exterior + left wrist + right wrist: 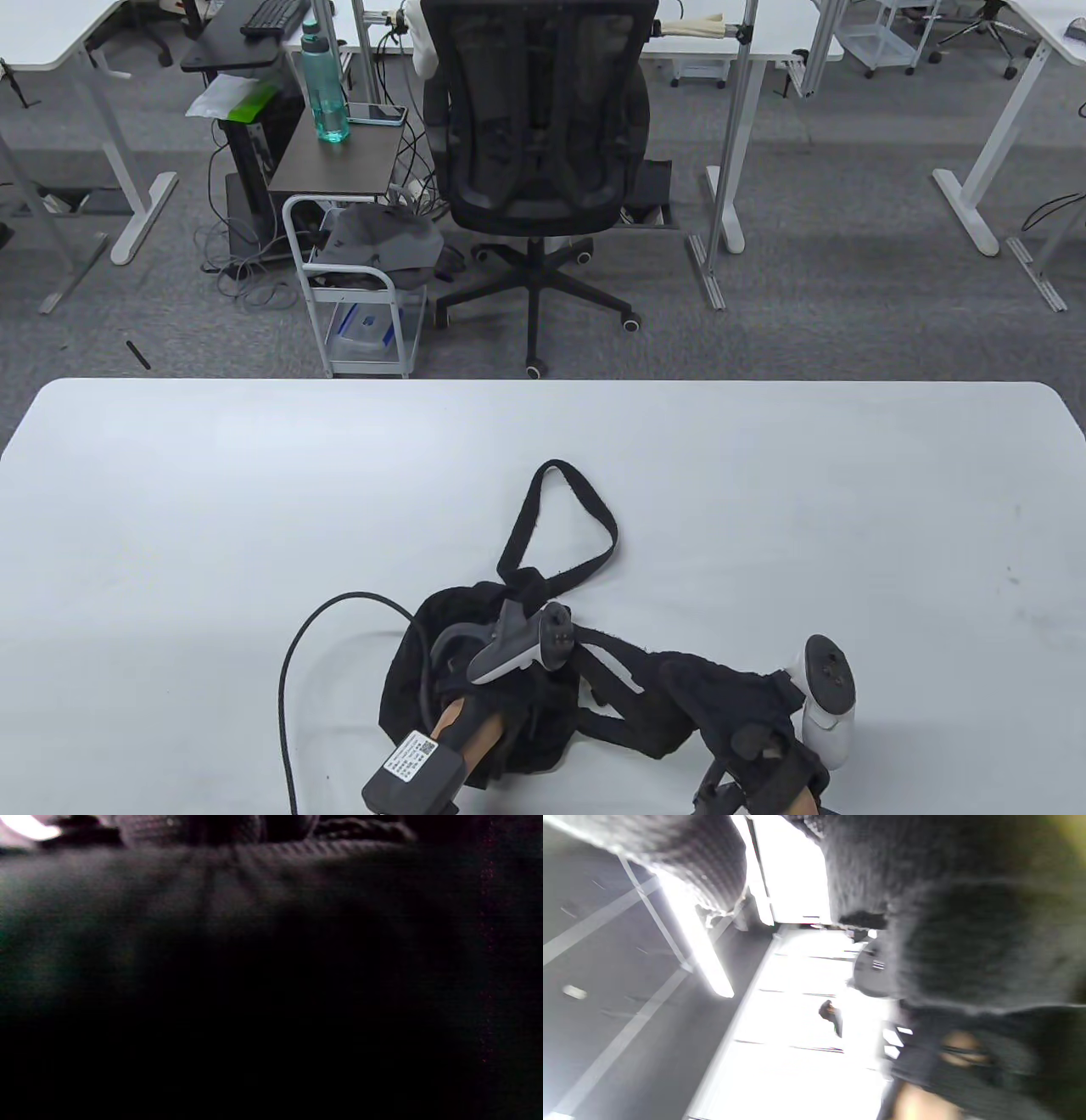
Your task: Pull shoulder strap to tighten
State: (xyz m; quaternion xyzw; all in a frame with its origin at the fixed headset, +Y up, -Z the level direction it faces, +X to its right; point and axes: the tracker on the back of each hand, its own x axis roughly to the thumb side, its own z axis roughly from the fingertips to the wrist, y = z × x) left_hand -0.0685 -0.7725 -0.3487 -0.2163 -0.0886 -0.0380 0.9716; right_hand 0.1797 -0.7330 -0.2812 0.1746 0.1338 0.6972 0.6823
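A black bag (416, 679) lies crumpled on the white table (212, 509) near the front edge. One loop of its black shoulder strap (594, 518) lies spread toward the far side. My left hand (501, 671) rests on top of the bag, its fingers hidden under the tracker. The left wrist view shows only dark fabric (254, 878) close up. Another stretch of black strap (632, 679) runs right from the bag to my right hand (764, 722), which grips it. The right wrist view is blurred, with black fabric (967, 942) against the glove.
A black cable (288, 671) curves from my left wrist across the table's front left. Beyond the far edge stand a black office chair (543, 127) and a white cart (356, 289).
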